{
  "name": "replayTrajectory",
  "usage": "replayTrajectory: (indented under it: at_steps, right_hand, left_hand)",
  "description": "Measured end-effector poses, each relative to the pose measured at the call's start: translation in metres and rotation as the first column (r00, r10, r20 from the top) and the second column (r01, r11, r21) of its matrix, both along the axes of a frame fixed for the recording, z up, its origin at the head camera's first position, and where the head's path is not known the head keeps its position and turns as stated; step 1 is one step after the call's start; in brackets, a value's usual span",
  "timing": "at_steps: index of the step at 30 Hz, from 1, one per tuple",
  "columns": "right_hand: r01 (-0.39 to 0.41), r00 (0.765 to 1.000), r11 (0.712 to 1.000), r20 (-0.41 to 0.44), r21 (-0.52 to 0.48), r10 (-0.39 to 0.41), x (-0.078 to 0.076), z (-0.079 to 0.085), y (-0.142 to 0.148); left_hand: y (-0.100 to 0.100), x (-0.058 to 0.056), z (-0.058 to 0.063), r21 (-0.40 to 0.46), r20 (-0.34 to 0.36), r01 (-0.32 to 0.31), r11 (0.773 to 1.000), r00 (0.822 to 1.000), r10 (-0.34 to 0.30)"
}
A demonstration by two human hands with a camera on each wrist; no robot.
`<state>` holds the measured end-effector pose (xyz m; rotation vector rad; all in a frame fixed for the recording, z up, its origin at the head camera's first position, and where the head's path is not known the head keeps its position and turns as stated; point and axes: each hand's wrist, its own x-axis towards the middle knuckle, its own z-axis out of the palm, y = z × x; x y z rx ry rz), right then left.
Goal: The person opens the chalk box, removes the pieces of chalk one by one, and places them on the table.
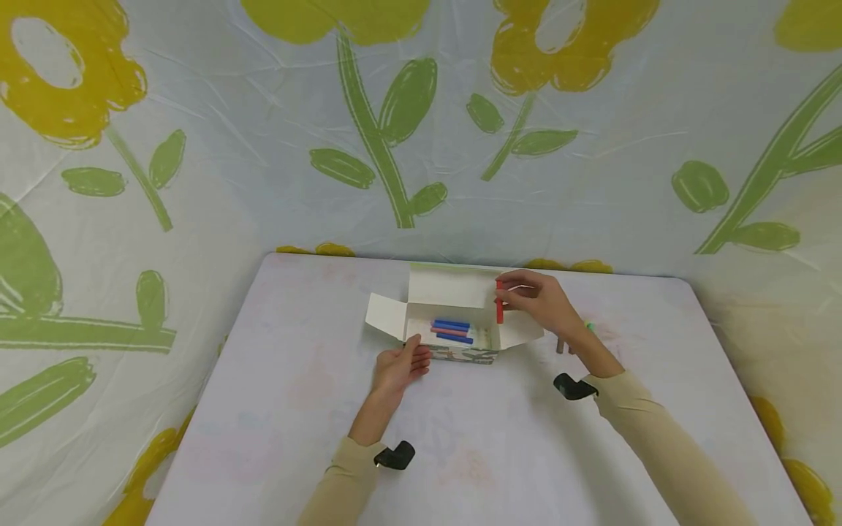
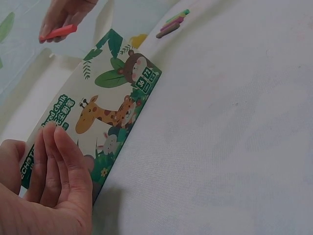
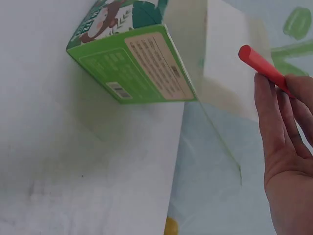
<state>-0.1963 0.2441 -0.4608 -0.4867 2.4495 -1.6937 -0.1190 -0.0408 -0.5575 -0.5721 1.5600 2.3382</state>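
Observation:
A chalk box [image 1: 463, 356] stands on the table with its flaps folded out; animals and the words "ored chalk" show on its front in the left wrist view. Several blue and pink chalk sticks [image 1: 452, 334] lie inside. My left hand [image 1: 398, 365] holds the box at its front left corner, thumb at the rim and fingers along the printed front [image 2: 98, 112]. Between thumb and fingertips, my right hand [image 1: 536, 296] pinches a red chalk stick [image 1: 500, 303]. That stick is upright in the head view, above the box's right end, in front of the raised back flap [image 1: 447, 286].
To the right of the box lie a brown, a pink and a green chalk stick [image 2: 171, 27], partly behind my right forearm in the head view. The white table [image 1: 296, 424] meets a flower-printed cloth [image 1: 263, 168] at its back edge.

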Motion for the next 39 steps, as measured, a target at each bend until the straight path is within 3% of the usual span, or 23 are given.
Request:
replayTrajectory:
  at_steps: [6,15,20,26,33,39]
  right_hand:
    - [0.085,0.995,0.994,0.067,-0.065,-0.081,0.004,0.004,0.023]
    - [0.244,0.969,0.969,0.055,-0.037,-0.241,0.008,0.002,0.059]
    - [0.303,0.952,0.951,0.069,-0.068,-0.298,0.013,-0.004,0.078]
    - [0.328,0.94,0.944,0.109,-0.035,-0.323,0.02,-0.018,0.09]
    - [0.341,0.929,0.932,0.197,-0.122,-0.314,0.023,-0.044,0.1]
    - [0.333,0.926,0.941,0.209,-0.06,-0.314,0.03,-0.06,0.101]
  left_hand:
    - [-0.002,0.0,0.0,-0.01,-0.002,0.012,1.0,1.0,-0.012]
    - [-0.005,-0.003,-0.002,-0.006,-0.014,0.017,1.0,1.0,-0.017]
    - [-0.006,-0.004,-0.003,-0.005,-0.012,0.017,1.0,1.0,-0.017]
    - [-0.006,-0.005,-0.004,-0.007,0.0,0.011,1.0,1.0,-0.011]
    - [-0.006,-0.005,-0.003,0.003,-0.004,0.004,1.0,1.0,-0.004]
    - [-0.005,-0.004,-0.001,-0.001,-0.004,0.006,1.0,1.0,-0.006]
